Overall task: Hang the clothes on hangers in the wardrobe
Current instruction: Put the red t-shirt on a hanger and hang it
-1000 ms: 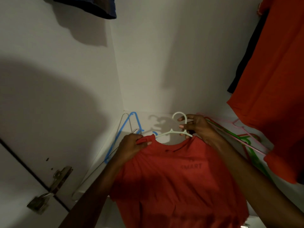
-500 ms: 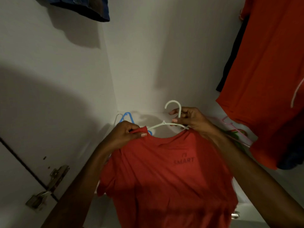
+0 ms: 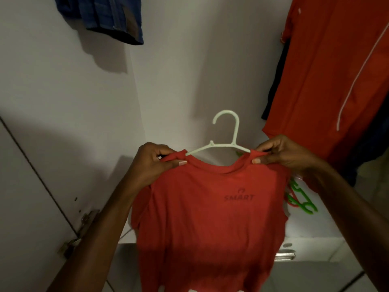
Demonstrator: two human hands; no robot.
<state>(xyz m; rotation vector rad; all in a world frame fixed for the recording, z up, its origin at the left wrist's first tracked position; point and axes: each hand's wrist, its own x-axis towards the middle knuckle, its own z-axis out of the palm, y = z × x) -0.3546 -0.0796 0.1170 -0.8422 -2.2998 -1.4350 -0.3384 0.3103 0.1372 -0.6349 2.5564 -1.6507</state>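
Open wall (image 3: 189, 76) between denim garment (image 3: 113, 17) and red shirts (image 3: 328, 66).

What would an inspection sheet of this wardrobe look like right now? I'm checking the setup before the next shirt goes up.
Surface: white wardrobe shelf, partly hidden by the shirt.
Job's things: red SMART T-shirt on a white hanger, hook free and upright.
Clutter: green hangers lying on the shelf at right.
Hands: left hand and right hand each pinch a shoulder of the shirt by the collar.
Cables: nothing seen.
Surroundings: red garment with white stripe hanging at right; blue garment hanging at upper left; door hinge at lower left.
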